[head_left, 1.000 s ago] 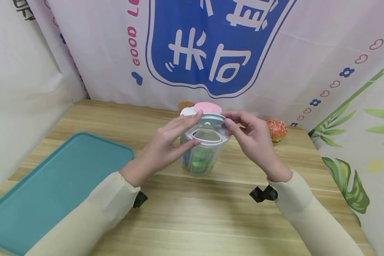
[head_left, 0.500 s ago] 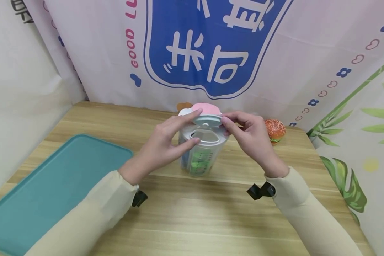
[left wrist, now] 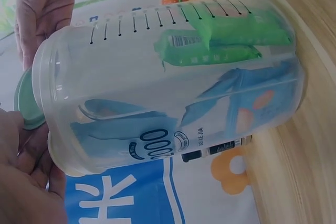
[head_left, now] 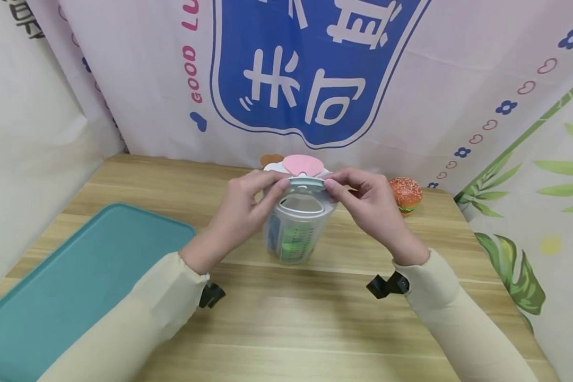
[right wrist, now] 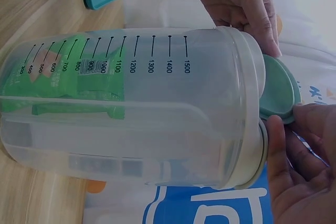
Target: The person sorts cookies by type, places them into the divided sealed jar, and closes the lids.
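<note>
A clear plastic storage jar with printed measuring marks stands upright on the table, holding green packets and blue packets in separate sections. Its green flip lid is raised over an uncovered opening at the near side of the top; a pink lid lies behind it. My left hand pinches the green lid's left edge between thumb and fingers. At the right edge, my right hand pinches the same lid, its thumb towards me.
A teal tray lies on the left of the wooden table. Behind the right hand sits a toy hamburger. A printed cloth hangs close behind the jar.
My left thumb has moved up from the opening's front rim to the green lid, and the left fingers have closed on its edge. The lid now appears more edge-on. The right hand keeps its hold.
</note>
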Available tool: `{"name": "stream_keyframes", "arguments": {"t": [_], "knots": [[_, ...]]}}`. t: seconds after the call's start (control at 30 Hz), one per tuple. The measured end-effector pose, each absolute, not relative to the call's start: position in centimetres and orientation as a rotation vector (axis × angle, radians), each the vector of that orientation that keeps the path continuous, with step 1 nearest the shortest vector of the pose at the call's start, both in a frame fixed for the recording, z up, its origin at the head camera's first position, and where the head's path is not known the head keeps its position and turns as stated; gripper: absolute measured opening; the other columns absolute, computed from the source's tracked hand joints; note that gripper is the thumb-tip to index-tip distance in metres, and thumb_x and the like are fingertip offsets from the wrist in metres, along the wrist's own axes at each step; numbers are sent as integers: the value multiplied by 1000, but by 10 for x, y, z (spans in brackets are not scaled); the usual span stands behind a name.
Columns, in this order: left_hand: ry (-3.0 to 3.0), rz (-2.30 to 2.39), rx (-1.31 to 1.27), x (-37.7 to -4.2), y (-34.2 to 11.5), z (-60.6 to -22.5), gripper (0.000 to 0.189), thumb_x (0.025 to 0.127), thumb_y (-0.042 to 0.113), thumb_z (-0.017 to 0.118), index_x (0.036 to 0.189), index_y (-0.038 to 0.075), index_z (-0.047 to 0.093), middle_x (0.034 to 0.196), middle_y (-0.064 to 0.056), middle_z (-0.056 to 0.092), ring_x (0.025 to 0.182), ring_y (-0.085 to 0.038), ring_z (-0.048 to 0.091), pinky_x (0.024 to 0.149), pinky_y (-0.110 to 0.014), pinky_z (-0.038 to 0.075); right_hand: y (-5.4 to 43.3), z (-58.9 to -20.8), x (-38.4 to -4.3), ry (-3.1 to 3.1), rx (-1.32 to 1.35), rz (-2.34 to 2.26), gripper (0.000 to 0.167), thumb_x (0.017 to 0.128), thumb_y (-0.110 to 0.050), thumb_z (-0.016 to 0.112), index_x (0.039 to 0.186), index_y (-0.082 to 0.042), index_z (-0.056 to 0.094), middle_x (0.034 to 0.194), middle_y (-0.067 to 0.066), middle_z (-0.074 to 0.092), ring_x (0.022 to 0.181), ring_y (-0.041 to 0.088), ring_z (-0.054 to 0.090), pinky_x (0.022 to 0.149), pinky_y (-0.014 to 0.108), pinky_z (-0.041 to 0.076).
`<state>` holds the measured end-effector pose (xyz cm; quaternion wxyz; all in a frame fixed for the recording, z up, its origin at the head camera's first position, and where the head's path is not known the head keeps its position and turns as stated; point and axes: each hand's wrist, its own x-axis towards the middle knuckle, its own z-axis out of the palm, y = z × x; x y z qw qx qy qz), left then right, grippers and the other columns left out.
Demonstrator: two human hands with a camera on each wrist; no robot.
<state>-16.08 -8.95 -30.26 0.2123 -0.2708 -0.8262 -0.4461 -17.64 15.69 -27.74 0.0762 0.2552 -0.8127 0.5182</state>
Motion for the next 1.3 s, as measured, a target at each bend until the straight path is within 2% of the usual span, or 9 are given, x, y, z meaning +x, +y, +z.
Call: {"name": "stream_keyframes", "arguments": {"t": [0.3, 0.47, 0.6, 0.7, 0.77, 1.03, 1.3], "knots": [[-2296, -1300, -708, -160, -90, -300, 21, 103, 16, 68, 114, 3, 79, 97, -11, 79, 78, -18, 60, 67, -25, 49, 159, -279, -175, -2462, 794, 1522, 12, 101, -7, 68, 106, 1, 76, 101, 16, 77, 73, 8, 60, 62, 17, 54], [-2316, -1315, -715, -160, -91, -300, 21, 102, 15, 70, 115, 3, 79, 101, -12, 80, 80, -20, 63, 70, -27, 52, 161, -279, -175, -2479, 814, 1526, 12, 100, -7, 69, 107, 0, 77, 104, 15, 78, 72, 10, 60, 62, 17, 54], [-2363, -1333, -736, -161, -95, -300, 22, 101, 16, 70, 118, 5, 79, 114, -11, 81, 98, -22, 73, 87, -36, 63, 164, -278, -175, -2504, 861, 1556, 13, 100, -7, 70, 109, -1, 78, 111, 15, 78, 77, 12, 63, 67, 18, 58], [-2396, -1343, -768, -161, -99, -298, 23, 101, 17, 71, 121, 8, 78, 122, -8, 79, 115, -24, 74, 101, -43, 62, 167, -277, -176, -2518, 907, 1581, 14, 99, -6, 71, 110, -1, 78, 116, 14, 78, 83, 12, 67, 74, 19, 61], [-2405, -1349, -799, -162, -101, -297, 24, 100, 17, 71, 122, 9, 78, 123, -7, 79, 120, -25, 73, 106, -45, 60, 169, -277, -175, -2527, 931, 1591, 15, 98, -6, 72, 112, -2, 78, 119, 12, 79, 88, 12, 70, 77, 20, 63], [-2471, -1304, -884, -164, -109, -296, 26, 97, 15, 76, 123, 11, 79, 126, -8, 78, 127, -27, 70, 119, -52, 49, 174, -279, -176, -2548, 1017, 1558, 20, 96, -4, 74, 116, -4, 79, 126, 11, 77, 106, 11, 73, 87, 22, 63], [-2480, -1291, -944, -168, -113, -297, 28, 94, 12, 78, 122, 13, 79, 128, -9, 77, 132, -29, 67, 121, -56, 46, 174, -281, -176, -2555, 1040, 1490, 21, 94, -1, 75, 114, -5, 81, 127, 10, 77, 121, 8, 70, 103, 21, 58]]}}
